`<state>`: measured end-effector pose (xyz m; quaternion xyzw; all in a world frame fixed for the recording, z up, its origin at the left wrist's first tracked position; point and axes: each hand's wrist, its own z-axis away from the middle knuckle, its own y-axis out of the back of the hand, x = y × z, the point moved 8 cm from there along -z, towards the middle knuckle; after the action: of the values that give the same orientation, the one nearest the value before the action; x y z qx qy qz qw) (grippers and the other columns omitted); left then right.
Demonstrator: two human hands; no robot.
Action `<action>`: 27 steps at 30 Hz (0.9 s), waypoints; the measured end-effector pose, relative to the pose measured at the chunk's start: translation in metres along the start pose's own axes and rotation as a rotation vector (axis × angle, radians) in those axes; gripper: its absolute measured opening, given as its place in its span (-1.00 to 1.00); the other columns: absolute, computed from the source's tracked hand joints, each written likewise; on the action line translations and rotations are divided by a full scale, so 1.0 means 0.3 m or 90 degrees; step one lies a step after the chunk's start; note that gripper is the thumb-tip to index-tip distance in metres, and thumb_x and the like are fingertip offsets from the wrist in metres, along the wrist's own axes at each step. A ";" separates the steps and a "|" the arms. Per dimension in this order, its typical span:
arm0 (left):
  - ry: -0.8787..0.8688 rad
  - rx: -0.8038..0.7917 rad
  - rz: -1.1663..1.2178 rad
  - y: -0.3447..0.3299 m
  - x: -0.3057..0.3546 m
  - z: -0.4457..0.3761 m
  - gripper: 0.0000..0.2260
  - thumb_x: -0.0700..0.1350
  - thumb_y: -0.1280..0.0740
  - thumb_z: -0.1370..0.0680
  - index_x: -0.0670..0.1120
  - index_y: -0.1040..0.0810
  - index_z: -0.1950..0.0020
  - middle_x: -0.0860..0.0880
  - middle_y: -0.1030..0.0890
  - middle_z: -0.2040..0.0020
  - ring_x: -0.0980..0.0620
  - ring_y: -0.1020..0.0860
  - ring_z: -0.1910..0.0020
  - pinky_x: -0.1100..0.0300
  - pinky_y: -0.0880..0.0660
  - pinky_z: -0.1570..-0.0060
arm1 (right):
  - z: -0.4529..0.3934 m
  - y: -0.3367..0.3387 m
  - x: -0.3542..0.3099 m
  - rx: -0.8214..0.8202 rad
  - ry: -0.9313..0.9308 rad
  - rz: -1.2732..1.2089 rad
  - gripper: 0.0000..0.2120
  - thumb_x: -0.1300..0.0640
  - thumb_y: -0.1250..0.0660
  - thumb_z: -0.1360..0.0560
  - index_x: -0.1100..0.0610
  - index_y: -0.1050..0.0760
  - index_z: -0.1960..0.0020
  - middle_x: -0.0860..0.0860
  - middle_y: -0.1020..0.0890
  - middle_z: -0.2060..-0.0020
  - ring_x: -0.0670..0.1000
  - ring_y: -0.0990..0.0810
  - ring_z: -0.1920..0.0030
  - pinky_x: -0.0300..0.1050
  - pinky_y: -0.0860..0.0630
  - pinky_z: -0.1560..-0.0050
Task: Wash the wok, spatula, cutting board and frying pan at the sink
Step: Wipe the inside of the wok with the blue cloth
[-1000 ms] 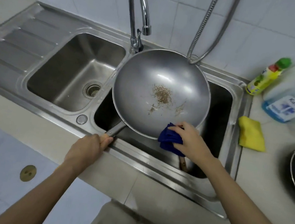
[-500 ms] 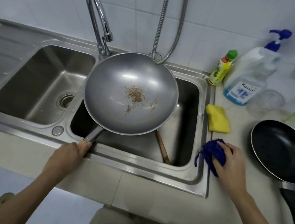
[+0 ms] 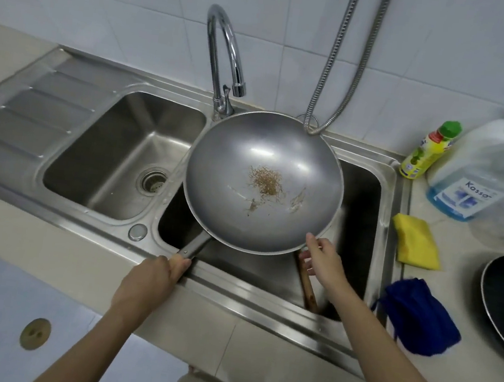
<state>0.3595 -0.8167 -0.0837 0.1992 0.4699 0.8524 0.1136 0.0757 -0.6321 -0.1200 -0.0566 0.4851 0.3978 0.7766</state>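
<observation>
Head view, left hand [image 3: 151, 280] gripping wok [image 3: 264, 183] handle

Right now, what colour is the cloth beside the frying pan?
Dark blue cloth, head view.

A single head-worn wide-angle view looks steeply down and forward from close above the double-basin stainless steel sink [image 3: 99, 127], facing the white tiled wall [image 3: 125, 0], with both forearms entering from the bottom edge.

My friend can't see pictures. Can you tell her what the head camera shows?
A person's left hand grips the handle of a wok held over the sink, crumbs inside, while the right hand touches its rim. A blue cloth lies on the counter.
</observation>
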 end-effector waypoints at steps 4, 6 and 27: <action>0.051 0.014 0.035 0.012 -0.015 0.013 -0.53 0.33 -0.07 -0.57 -0.06 -0.44 0.14 -0.02 -0.45 0.21 -0.15 -0.56 0.03 0.09 -0.38 0.14 | -0.063 -0.048 0.035 0.034 -0.019 -0.013 -0.79 0.09 -0.19 -0.60 0.25 -0.42 0.02 0.08 -0.59 0.31 -0.01 -0.52 0.35 -0.11 -0.46 0.26; 0.060 -0.003 0.042 0.016 -0.030 0.009 -0.50 0.35 -0.07 -0.55 -0.08 -0.45 0.09 -0.04 -0.47 0.15 -0.12 -0.53 0.07 0.08 -0.40 0.13 | -0.070 -0.051 0.036 0.041 -0.017 -0.022 -0.82 0.13 -0.19 -0.60 0.26 -0.41 0.04 0.07 -0.58 0.34 -0.02 -0.50 0.36 -0.15 -0.44 0.29; -0.130 -0.148 -0.044 0.048 -0.019 0.144 -0.88 -0.05 -0.15 -0.60 -0.07 -0.41 0.04 -0.07 -0.55 0.19 -0.07 -0.55 0.31 0.11 -0.51 0.36 | 0.283 0.077 0.041 0.104 -0.018 -0.030 -0.77 0.16 -0.28 -0.57 0.20 -0.41 0.25 0.13 -0.63 0.35 -0.01 -0.45 0.44 -0.15 -0.41 0.36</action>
<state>0.3839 -0.7939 -0.0522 0.2538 0.3606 0.8721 0.2123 0.1230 -0.5693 -0.0787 0.0010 0.5032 0.3394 0.7947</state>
